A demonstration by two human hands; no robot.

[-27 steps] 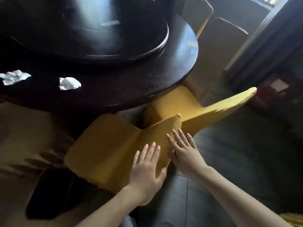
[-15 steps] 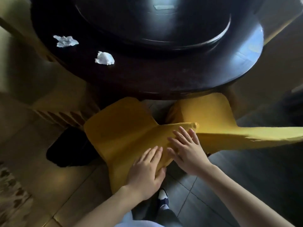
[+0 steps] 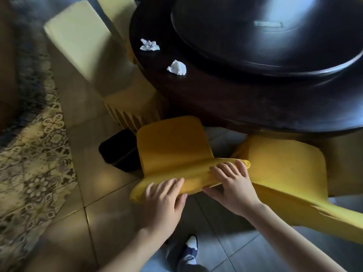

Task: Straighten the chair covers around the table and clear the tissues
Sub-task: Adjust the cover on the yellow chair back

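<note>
- Left hand [image 3: 164, 201] & right hand [image 3: 233, 185] both lie on top edge of the mustard-yellow stretch-fabric chair cover [image 3: 172, 148], on the chair just beside the round dark wooden desk [image 3: 216, 99]. Fingers straight-ish, laid flat over the backrest top; thumbs tucked under the edge. Pressing, not pinching.
- Two crumpled white tissues [image 3: 149, 45] [image 3: 177, 67] sit on the desk rim, apart from each other, untouched; near one well w/in reach beyond the chair.
- Risks (judgement): fabric looks smooth & elastic, so flat palms may slide w/o pulling slack out; ridge along backrest top could stay bunched. Pushing hard on the top could tip or scoot the chair on glossy floor tiles [image 3: 110, 222], knocking it into the desk.
- Second yellow covered chair [image 3: 284, 165] just to the right, backrest angled outward; cover edge looks frayed/uneven there, may snag.
- Tissues light, papery; a sleeve or draught could sweep them off.
- Pale cream pleated-skirt chair [image 3: 78, 38] at left; patterned rug [image 3: 33, 154] beyond.
</note>
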